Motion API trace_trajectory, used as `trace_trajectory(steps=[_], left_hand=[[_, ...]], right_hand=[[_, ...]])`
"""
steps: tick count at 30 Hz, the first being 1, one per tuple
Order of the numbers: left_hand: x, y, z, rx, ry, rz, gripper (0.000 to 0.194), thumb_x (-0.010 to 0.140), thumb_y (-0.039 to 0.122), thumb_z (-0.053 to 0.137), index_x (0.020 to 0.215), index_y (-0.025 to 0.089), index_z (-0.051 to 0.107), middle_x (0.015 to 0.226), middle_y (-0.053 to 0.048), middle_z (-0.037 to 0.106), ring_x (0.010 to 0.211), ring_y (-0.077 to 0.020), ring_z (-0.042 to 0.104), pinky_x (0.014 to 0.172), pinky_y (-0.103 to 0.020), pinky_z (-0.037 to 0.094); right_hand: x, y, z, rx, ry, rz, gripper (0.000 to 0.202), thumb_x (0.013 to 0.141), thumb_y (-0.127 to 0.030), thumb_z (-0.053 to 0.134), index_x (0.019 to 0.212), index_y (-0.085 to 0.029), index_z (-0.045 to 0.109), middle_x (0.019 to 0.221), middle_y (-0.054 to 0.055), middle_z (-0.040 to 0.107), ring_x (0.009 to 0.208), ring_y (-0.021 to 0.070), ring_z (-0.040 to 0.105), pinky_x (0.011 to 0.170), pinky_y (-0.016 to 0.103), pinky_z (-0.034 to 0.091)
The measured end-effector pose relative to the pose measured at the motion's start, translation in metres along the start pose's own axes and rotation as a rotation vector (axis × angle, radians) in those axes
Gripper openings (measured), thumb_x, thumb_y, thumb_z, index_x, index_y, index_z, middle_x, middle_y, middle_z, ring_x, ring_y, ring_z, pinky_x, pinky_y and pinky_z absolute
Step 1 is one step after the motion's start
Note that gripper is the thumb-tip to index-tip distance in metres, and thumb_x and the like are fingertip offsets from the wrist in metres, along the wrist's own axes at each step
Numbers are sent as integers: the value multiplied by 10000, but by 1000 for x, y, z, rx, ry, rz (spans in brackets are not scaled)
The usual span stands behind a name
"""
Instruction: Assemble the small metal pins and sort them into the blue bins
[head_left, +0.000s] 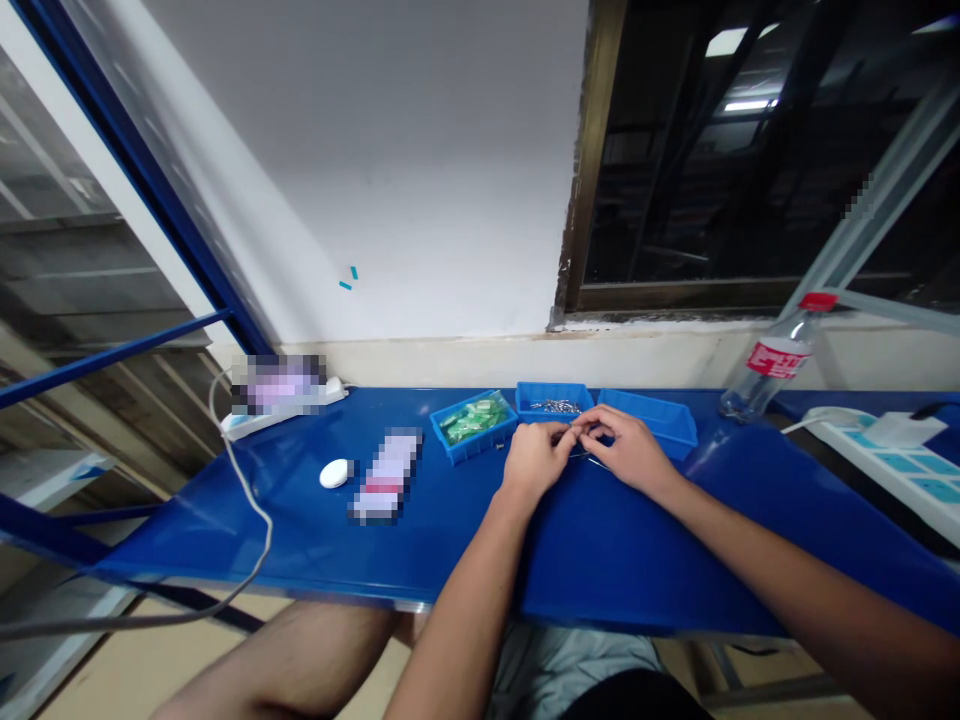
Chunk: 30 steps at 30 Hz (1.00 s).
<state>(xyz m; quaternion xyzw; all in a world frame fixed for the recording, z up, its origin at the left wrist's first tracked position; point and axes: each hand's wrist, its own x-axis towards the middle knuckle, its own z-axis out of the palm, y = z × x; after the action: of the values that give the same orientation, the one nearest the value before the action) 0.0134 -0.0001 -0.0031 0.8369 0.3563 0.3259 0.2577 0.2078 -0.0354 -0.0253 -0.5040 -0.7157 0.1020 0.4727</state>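
Both hands meet in front of the blue bins, with fingertips close together. My left hand (537, 458) is closed in a pinch, and whatever sits in its fingers is too small to name. Opposite it, my right hand (621, 445) pinches at the same spot, thumb and forefinger curled together. A thin rod-like piece (595, 461) shows just below the fingers. Behind the hands is a blue bin (551, 390) of small shiny metal parts (556, 407). Left of it a second blue bin (474, 452) holds green pieces in clear wrapping (474, 418). A third blue bin (667, 408) stands behind my right hand.
On the blue table (300, 540) lie a blurred-out flat object (387, 476) and a white round case (334, 473). A power strip (300, 408) with a grey cable (262, 520) is at left. A plastic bottle (776, 360) and another power strip (892, 460) stand at right.
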Motion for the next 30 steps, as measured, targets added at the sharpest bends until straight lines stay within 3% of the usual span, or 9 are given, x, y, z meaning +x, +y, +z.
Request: trace_trajectory(steps=[6, 14, 20, 24, 30], left_hand=[[3, -9, 2, -49, 24, -30, 258, 974, 245, 615, 1147, 224, 806, 1063, -55, 826, 956, -228, 783, 882, -285, 596], [4, -15, 7, -106, 31, -23, 281, 924, 147, 624, 1120, 221, 811, 1060, -30, 826, 945, -194, 783, 906, -270, 595], [2, -5, 3, -95, 106, -60, 248, 977, 293, 608, 1056, 207, 827, 1010, -51, 830, 912, -214, 784, 856, -279, 595], [1, 0, 0, -54, 64, -49, 323, 1009, 394, 570, 1057, 212, 833, 995, -55, 831, 891, -231, 786, 842, -293, 591], [3, -8, 3, -123, 41, 6, 254, 991, 257, 592, 1122, 226, 807, 1063, -35, 825, 944, -220, 784, 852, -280, 598]], right_hand=[[-1, -2, 1, 68, -11, 67, 169, 970, -357, 616, 1062, -245, 701, 1034, 67, 761, 872, 234, 754, 815, 391, 643], [-2, -1, 6, 93, -17, 113, 207, 920, -370, 680, 1070, -227, 688, 974, 65, 755, 835, 216, 741, 779, 358, 638], [-1, -2, 4, 44, -8, 16, 171, 926, -313, 649, 1067, -237, 709, 913, 54, 696, 766, 199, 680, 704, 341, 610], [0, -2, 3, -50, 29, -41, 115, 940, -282, 624, 1008, -237, 705, 904, 53, 683, 776, 206, 668, 724, 349, 598], [0, -3, 3, -58, -29, -49, 126, 966, -296, 591, 1006, -244, 699, 1009, 68, 722, 832, 216, 702, 772, 362, 614]])
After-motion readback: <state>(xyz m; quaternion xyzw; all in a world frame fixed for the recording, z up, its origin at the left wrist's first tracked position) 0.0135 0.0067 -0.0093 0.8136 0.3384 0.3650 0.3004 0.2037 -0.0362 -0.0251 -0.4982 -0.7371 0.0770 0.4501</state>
